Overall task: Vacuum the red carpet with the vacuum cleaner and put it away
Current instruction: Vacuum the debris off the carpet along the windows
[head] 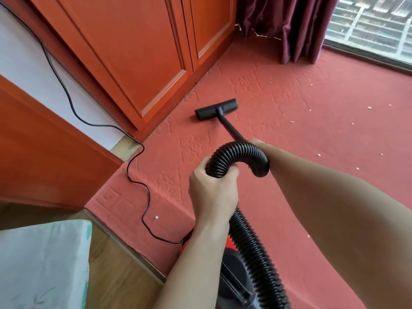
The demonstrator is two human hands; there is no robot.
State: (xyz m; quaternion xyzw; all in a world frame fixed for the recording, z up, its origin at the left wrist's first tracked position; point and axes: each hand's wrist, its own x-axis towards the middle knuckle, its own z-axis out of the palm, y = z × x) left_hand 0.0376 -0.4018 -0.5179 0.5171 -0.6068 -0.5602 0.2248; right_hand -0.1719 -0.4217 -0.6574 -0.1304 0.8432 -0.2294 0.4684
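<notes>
The left hand (211,192) is closed around the hose (239,152); the right hand (256,142), mostly hidden behind the hose, seems to grip the wand (229,128). The nozzle (216,109) rests on the red carpet (301,130) near the cabinet (138,52). The cord (138,175) snaking left of the hose could snag, and crumbs (318,155) right of it might be missed.

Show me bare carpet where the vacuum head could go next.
Free: carpet between the vacuum head and curtain, and right of the wand toward the window, dotted with crumbs. Crowded: the left strip, where the cord snakes beside the cabinet.
</notes>
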